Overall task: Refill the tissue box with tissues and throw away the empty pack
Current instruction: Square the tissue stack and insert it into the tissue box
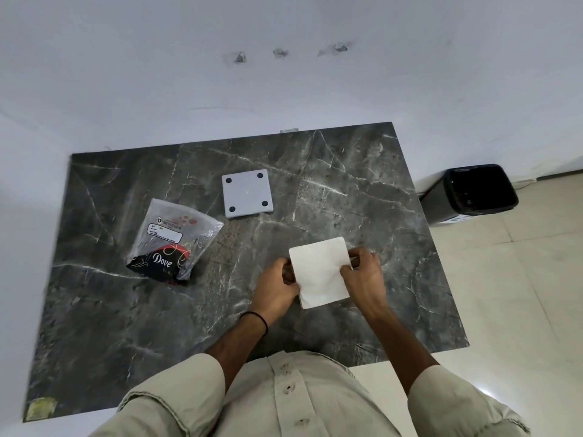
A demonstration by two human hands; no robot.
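A white square stack of tissues (319, 272) is held over the dark marble table (110, 310), right of centre. My left hand (277, 287) grips its left edge and my right hand (362, 277) grips its right edge; something dark shows under the fingers, too hidden to name. A grey square box panel (246, 193) with four black round feet lies flat at the middle back. The clear plastic tissue pack (176, 238), crumpled and with a black and red "Dove" print, lies at the left.
A black waste bin (473, 193) with a dark liner stands on the pale tiled floor just past the table's right back corner. White walls close the back and the left side. A yellowish patch (41, 408) marks the table's near left corner.
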